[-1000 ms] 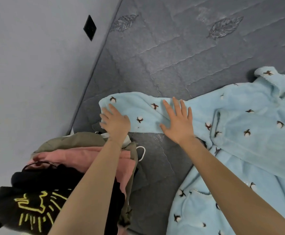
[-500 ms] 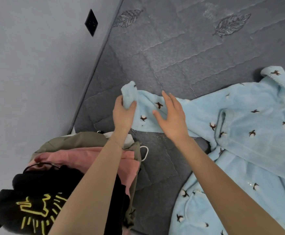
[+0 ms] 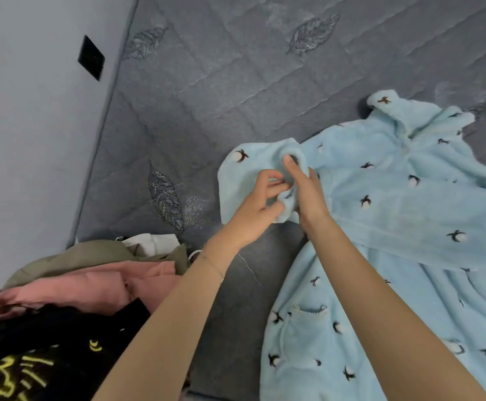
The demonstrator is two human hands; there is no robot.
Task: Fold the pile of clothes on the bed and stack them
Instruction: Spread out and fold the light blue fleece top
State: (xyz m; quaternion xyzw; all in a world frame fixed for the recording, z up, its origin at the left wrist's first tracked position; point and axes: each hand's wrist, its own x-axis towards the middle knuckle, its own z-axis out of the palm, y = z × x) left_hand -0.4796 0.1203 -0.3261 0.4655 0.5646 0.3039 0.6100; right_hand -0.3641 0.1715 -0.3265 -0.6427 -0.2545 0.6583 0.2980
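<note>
- A fluffy light blue robe [image 3: 395, 204] lay spread out on the right side of the gray bed [image 3: 236, 91]. It had little dark and white flower shapes all over it.
- Its collar [image 3: 392, 111] pointed toward the far side of the bed. A pocket [image 3: 308, 316] showed on the part closest to the person.
- One sleeve [image 3: 244, 175] was bent back toward the middle of the robe (its end was bunched up between the two hands).
- The left hand [image 3: 250, 212] had its fingers curled. It pinched the soft edge of the sleeve, with the thumb under the cloth.
- The right hand [image 3: 308, 195] was pressed right up against the left one and held the same sleeve end. One finger stuck up along the cloth, and the other fingers were hidden in the folds.
- A thin bracelet [image 3: 211, 263] sat on the left wrist.
- A pile of clothes [image 3: 71, 296] sat on the near left part of the bed, close to the wall [image 3: 33, 154] and apart from the robe.
- At the far edge of the pile was an olive green piece [image 3: 91, 253], with a bit of white cloth [image 3: 152, 241] poking out.
- Next came a pink piece [image 3: 111, 282].
- Closest of all was a black piece [image 3: 62, 337] with bright yellow lines printed on it.
- The left arm reached out over the edge of that pile.
- A black square plate [image 3: 91, 57] was stuck on the wall.
- The bed cover had leaf shapes [image 3: 165, 198] sewn into it.
</note>
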